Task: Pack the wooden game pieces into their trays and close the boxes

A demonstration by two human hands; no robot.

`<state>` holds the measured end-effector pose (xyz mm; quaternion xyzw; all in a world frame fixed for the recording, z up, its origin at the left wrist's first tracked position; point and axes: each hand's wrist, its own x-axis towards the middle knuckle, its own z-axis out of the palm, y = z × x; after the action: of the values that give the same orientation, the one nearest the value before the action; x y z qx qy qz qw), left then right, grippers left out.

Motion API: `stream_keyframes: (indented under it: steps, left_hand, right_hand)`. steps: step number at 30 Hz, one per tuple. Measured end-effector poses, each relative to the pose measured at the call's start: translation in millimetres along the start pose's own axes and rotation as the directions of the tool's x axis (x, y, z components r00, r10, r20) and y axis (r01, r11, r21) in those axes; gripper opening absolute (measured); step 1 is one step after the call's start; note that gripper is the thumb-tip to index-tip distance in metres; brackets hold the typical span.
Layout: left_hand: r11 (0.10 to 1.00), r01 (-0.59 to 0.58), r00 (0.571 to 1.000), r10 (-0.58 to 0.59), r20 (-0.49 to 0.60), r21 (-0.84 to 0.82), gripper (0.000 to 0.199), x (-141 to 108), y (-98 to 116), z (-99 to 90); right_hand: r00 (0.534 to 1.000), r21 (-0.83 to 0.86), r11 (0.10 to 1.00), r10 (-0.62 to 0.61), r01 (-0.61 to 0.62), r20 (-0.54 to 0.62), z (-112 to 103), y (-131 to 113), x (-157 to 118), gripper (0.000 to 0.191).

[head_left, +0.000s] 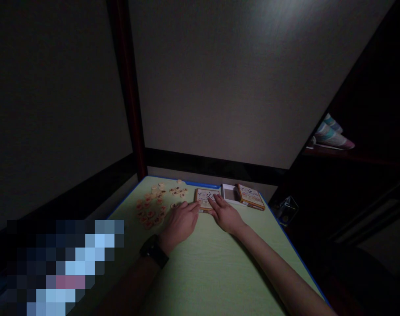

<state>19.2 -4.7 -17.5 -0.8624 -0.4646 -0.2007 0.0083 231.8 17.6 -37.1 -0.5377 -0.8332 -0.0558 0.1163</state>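
Our left hand (pixel 182 219), grip unclear to us, meets a flat cream-and-orange printed box (pixel 204 197) at the frame's lower centre; our right hand (pixel 226 215) lies on it, grip spread. Beyond, we see an open white tray (pixel 231 194).

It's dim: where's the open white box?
In the head view, the white box sits back right on the table, between the left printed box and the right printed box.

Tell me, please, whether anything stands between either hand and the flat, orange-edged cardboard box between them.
Nothing visible does: the right hand lies on the flat, orange-edged cardboard box and the left hand reaches its left side. The round, cream-coloured pieces lie off to its left.
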Motion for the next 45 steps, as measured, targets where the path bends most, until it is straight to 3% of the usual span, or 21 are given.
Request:
stream_keyframes:
  steps: [5, 7, 10, 12, 15, 20, 29, 33, 37, 45]
  left_hand:
    - [0.999, -0.031, 0.999, 0.03, 0.029, 0.022, 0.038, -2, 5, 1.5]
    - [0.999, -0.028, 0.999, 0.028, 0.031, 0.021, 0.038, -2, 5, 2.2]
    - [1.0, -0.026, 0.999, 0.026, 0.038, 0.012, 0.039, -3, 5, 2.0]
    - [1.0, -0.019, 0.999, 0.019, 0.048, 0.003, 0.039, -3, 6, 0.5]
    - [1.0, 0.004, 0.999, -0.003, 0.05, -0.015, 0.038, -3, 7, -2.4]
    - [0.999, 0.045, 0.999, -0.045, 0.016, 0.001, 0.034, 0, 3, -4.6]
    - [0.963, 0.205, 0.979, -0.202, -0.034, 0.176, 0.029, 4, -16, -10.6]
    - [0.961, 0.199, 0.979, -0.205, 0.012, 0.193, 0.029, 2, -21, -10.8]
    - [0.969, 0.178, 0.983, -0.184, 0.018, 0.173, 0.029, 1, -25, -5.0]
    - [0.971, 0.19, 0.982, -0.19, -0.017, 0.143, 0.027, 1, -27, -2.7]
  right_hand:
    - [0.992, -0.03, 0.998, -0.056, 0.053, -0.111, -4, 8, -4, 0.049]
    - [0.984, -0.08, 0.997, 0.004, -0.019, -0.178, -12, 17, -7, 0.044]
    - [0.954, -0.194, 0.954, 0.178, -0.228, -0.241, -22, 37, -15, 0.038]
    - [0.942, -0.256, 0.916, 0.26, -0.31, -0.211, -25, 50, -20, 0.035]
    - [0.939, -0.291, 0.894, 0.315, -0.342, -0.136, -22, 66, -27, 0.032]
    - [0.955, -0.256, 0.92, 0.275, -0.296, -0.114, -18, 74, -35, 0.023]
    - [0.957, -0.06, 0.984, 0.15, -0.17, -0.247, -8, 71, -56, 0.024]
    - [0.919, 0.094, 0.993, 0.102, -0.071, -0.382, -10, 70, -55, 0.029]
    - [0.848, 0.252, 0.968, 0.149, -0.02, -0.508, -14, 62, -51, 0.032]
    - [0.788, 0.473, 0.878, 0.237, 0.078, -0.569, -12, 37, -43, 0.03]
